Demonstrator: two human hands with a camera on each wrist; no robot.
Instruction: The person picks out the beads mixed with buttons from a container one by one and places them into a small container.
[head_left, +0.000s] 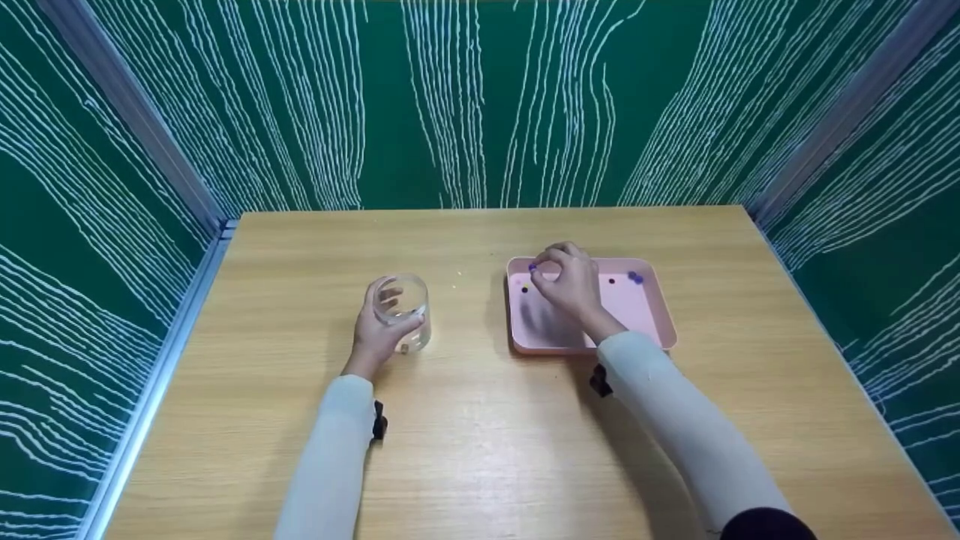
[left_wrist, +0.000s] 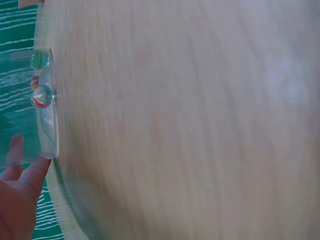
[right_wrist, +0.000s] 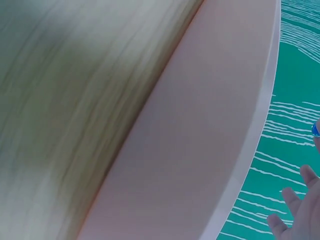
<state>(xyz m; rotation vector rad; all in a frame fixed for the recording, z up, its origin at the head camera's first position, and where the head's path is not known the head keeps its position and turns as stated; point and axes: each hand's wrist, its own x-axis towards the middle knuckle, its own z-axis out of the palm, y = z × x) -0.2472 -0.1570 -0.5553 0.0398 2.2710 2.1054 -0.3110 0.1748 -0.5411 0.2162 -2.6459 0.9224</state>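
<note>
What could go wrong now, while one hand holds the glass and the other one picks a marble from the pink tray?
1. The right hand pinches a small blue marble only at the fingertips; it may slip and roll off the table.
2. The glass already contains marbles; a marble dropped in hard could bounce out or chip it.
3. The left hand grips the glass from one side only, so a knock might tip it.

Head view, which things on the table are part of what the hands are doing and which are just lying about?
In use:
left hand gripping the clear glass
right hand pinching a blue marble
pink tray
marbles in the glass

Lying about:
small pale speck on the table
</note>
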